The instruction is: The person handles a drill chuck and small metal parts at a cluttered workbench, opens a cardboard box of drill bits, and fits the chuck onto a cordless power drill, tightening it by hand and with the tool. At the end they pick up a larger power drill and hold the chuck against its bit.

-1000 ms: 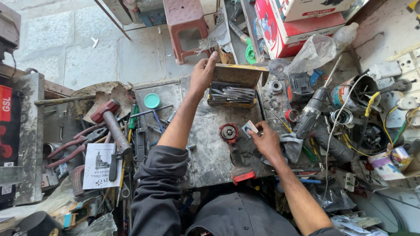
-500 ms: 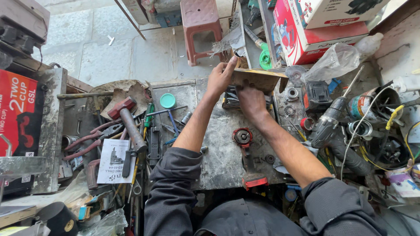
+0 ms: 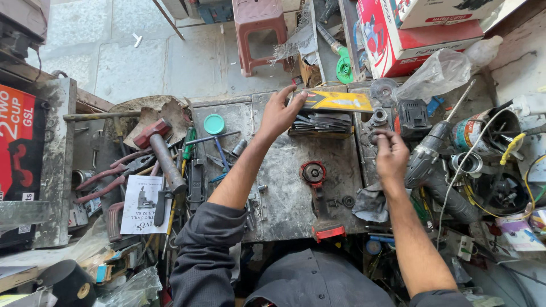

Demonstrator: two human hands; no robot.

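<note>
The fingers of the left hand [image 3: 280, 115] lie spread and nearly flat, their tips touching the near end of a long yellow-and-black flat box [image 3: 335, 101] at the far edge of the grey metal tabletop [image 3: 284, 187]; they press on it rather than close round it. That box rests on top of a stack of dark metal blades [image 3: 318, 122]. The left forearm runs back from there across the tabletop to a dark grey sleeve [image 3: 205, 250]. The fingers of the right hand [image 3: 391, 156] are curled together, tips pinched on a small dark part [image 3: 376, 137] that is too small to make out; the right arm is bare and stretches straight out from the body. Just beyond that hand stands a black battery pack [image 3: 414, 118], and to its right lies a grey cordless drill [image 3: 433, 149] among tangled wires. Between the two arms lies a red-and-black angle grinder [image 3: 316, 193], its disc end pointing away, with a grey rag [image 3: 371, 204] beside it under the right wrist. To the left of the left arm lie a teal round lid [image 3: 214, 124], a rusty hammer [image 3: 162, 150], red-handled pliers [image 3: 108, 176] and a white printed leaflet [image 3: 145, 204].
</note>
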